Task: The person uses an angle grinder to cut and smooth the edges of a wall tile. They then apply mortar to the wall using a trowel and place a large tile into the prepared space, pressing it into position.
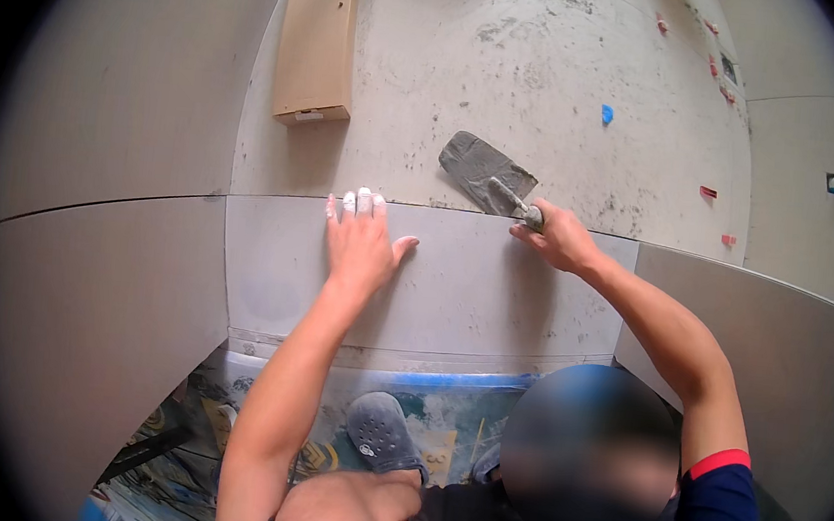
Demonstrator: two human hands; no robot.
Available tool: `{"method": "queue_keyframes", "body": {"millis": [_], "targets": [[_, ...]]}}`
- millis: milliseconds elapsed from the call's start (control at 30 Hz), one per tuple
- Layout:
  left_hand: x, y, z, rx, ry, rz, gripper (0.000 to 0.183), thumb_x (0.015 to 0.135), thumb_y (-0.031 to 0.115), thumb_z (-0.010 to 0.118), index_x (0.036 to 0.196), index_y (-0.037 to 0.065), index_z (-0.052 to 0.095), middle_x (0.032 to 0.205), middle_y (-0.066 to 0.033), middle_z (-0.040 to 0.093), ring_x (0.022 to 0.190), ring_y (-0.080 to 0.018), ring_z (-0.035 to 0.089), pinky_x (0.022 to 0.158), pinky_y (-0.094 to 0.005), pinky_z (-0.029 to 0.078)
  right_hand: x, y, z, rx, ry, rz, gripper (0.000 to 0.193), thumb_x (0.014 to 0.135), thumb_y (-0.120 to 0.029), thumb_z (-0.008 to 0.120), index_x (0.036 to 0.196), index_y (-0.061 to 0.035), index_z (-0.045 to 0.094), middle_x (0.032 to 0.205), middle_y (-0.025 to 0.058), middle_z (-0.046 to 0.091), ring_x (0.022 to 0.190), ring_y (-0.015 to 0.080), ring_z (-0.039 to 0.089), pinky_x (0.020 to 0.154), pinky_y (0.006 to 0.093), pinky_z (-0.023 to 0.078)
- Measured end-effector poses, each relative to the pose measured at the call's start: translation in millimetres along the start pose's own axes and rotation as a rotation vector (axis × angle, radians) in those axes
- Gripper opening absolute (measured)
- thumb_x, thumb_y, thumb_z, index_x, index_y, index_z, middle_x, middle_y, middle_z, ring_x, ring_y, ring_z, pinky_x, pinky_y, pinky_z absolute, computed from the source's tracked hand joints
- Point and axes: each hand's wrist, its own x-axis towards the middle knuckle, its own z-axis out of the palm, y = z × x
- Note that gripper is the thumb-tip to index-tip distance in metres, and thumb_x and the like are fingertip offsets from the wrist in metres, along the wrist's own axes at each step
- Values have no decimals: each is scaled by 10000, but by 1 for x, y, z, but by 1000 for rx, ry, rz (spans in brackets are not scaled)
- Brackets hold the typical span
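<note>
My right hand point(558, 236) is wrapped around the handle of a trowel point(484, 170). Its grey-coated blade points up and left, over the pale speckled panel point(400, 110) and just beyond the seam. My left hand point(362, 241) lies spread on the smooth grey panel point(455, 284) on the near side, its fingertips reaching the seam and smeared with white. Nothing is held in it. Both forearms come up from the lower edge, the right one bent at the elbow.
A long tan box point(318, 39) stands at the upper left. Red clips point(708, 193) and a blue one point(607, 113) sit along tile joints to the right. Large grey panels point(98, 282) flank both sides. Below are blue tape point(446, 379), a patterned covering and a grey clog point(384, 431).
</note>
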Motion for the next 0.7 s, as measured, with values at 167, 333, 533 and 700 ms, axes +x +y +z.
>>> {"method": "queue_keyframes", "body": {"millis": [167, 333, 533, 700], "targets": [[7, 18, 10, -75, 1, 192, 765, 875, 485, 708, 1379, -56, 508, 1384, -188, 554, 1323, -332, 496, 1184, -532, 295, 0, -4, -3, -10, -11, -27, 340, 914, -332, 735, 1038, -35, 624, 821, 182, 657, 788, 352, 618, 746, 439, 493], [10, 55, 7, -164, -38, 156, 692, 858, 423, 736, 1319, -58, 545, 1333, -211, 568, 1285, -357, 518, 1161, -495, 337, 5, -5, -7, -2, -66, 10, 329, 918, -326, 720, 1052, -41, 626, 897, 213, 684, 888, 403, 656, 772, 470, 502], [22, 57, -4, -130, -123, 141, 589, 800, 421, 784, 1131, -33, 607, 1174, -191, 593, 1148, -362, 560, 1035, -488, 433, 1, -14, -6, -35, -64, 31, 304, 922, -311, 713, 1053, -50, 627, 928, 208, 696, 917, 402, 659, 792, 476, 509], [38, 51, -3, -194, -158, 86, 554, 814, 454, 776, 1082, -7, 628, 1169, -181, 602, 1142, -362, 562, 991, -496, 455, -6, -12, 1, -68, -9, 2, 290, 919, -313, 715, 1045, -66, 628, 953, 203, 703, 953, 409, 658, 805, 493, 511]]}}
